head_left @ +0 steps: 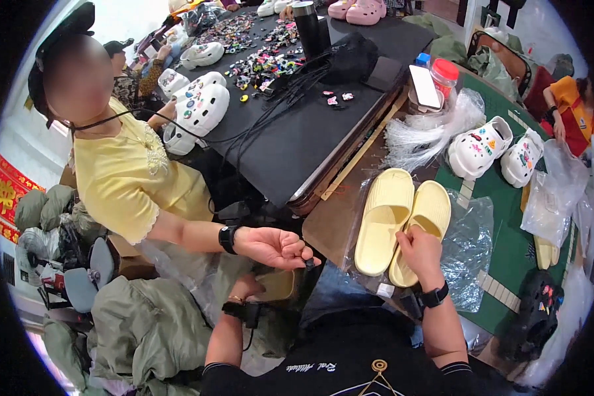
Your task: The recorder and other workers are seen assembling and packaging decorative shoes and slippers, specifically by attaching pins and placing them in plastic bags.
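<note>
Two pale yellow slide slippers lie side by side on the table in front of me. My right hand [420, 252] is closed at the inner edge of the right slipper [431, 208], its fingers curled over the opening. The left slipper [384, 221] rests just beside it. Low on the left, my left hand [246, 288] grips another yellow slipper [277, 285], which is partly hidden beneath a co-worker's outstretched hand [274, 247]. That hand has its palm up and a small black thing at its fingertips.
White clogs with charms [480, 148] stand on the green table [508, 257], near clear plastic bags [470, 254] and a red-lidded jar [444, 76]. A co-worker in yellow [129, 171] stands close at left. Loose charms [267, 66] cover part of the black table [297, 148].
</note>
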The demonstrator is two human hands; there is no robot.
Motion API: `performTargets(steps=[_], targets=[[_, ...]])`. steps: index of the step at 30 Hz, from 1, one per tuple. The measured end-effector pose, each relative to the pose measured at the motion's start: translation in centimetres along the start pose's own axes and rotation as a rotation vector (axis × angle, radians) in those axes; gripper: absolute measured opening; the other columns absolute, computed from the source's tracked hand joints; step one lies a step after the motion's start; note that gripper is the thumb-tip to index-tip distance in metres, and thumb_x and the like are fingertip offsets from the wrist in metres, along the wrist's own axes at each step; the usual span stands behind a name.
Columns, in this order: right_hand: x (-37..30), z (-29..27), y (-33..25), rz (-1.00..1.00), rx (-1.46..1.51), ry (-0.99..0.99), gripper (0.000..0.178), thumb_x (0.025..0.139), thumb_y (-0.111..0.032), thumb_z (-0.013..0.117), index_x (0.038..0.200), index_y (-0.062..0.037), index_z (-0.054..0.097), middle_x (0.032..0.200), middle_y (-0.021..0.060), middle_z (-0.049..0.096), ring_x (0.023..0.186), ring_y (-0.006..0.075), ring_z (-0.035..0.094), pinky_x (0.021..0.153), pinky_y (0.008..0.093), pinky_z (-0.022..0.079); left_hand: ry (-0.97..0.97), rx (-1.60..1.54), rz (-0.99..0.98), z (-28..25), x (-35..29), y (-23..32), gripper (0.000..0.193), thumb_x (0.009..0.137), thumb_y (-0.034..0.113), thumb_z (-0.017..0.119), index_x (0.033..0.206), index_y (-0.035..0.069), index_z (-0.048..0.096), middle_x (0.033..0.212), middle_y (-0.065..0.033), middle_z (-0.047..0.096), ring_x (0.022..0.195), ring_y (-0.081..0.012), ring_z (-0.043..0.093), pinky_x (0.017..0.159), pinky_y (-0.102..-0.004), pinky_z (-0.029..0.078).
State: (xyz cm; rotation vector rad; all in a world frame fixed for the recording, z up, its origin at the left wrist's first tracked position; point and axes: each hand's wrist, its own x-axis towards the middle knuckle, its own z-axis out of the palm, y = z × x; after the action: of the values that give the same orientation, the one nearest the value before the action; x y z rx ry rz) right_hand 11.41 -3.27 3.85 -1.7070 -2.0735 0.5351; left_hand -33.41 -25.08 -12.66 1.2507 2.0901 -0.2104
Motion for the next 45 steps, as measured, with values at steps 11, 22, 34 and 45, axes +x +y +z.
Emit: performTargets(steps=[11, 22, 34, 45], targets=[[-0.3, -0.1, 0.2, -0.023, 0.018, 0.033, 0.034, 0.086, -0.036, 0.064, 0.074, -0.0040, 0.062, 0.067, 0.0166, 0.064, 0.066, 0.0373, 0.064, 0.059, 0.0472, 0.049, -0.103, 0.055, 0.182, -16.1, -15.3, 9.1, 0.051, 0.066, 0.036, 0.077, 0.099, -0.001, 0.064, 0.094, -0.0233, 0.067, 0.093, -0.0395, 0.064, 0.078, -0.0423, 0.051], [0.0, -0.1, 0.6, -0.069, 0.090, 0.063, 0.034, 0.086, -0.031, 0.066, 0.072, 0.0000, 0.063, 0.065, 0.0158, 0.064, 0.062, 0.0298, 0.064, 0.057, 0.0410, 0.048, 0.023, -0.127, 0.568, -23.8, -26.6, 15.7, 0.036, 0.075, 0.025, 0.077, 0.101, 0.004, 0.062, 0.078, -0.0172, 0.066, 0.071, -0.0314, 0.066, 0.064, -0.0366, 0.050], [-1.8, -12.3, 6.7, 0.257, 1.269, 0.386, 0.042, 0.102, -0.040, 0.046, 0.082, -0.0052, 0.058, 0.059, -0.0078, 0.041, 0.047, 0.0017, 0.034, 0.041, 0.0209, 0.026, 0.269, -0.337, 1.079, -21.9, -20.5, 33.9, 0.046, 0.075, 0.026, 0.080, 0.102, -0.001, 0.055, 0.082, -0.0195, 0.064, 0.081, -0.0374, 0.066, 0.069, -0.0396, 0.050], [-4.5, -11.4, 15.3, 0.528, 1.080, 0.297, 0.034, 0.098, -0.038, 0.057, 0.100, -0.0048, 0.063, 0.058, -0.0096, 0.040, 0.043, -0.0013, 0.029, 0.038, 0.0177, 0.020, 0.774, -0.667, 1.043, -12.0, -11.4, 37.7, 0.032, 0.080, 0.000, 0.069, 0.111, 0.001, 0.059, 0.111, -0.0166, 0.060, 0.092, -0.0237, 0.062, 0.075, -0.0319, 0.052]])
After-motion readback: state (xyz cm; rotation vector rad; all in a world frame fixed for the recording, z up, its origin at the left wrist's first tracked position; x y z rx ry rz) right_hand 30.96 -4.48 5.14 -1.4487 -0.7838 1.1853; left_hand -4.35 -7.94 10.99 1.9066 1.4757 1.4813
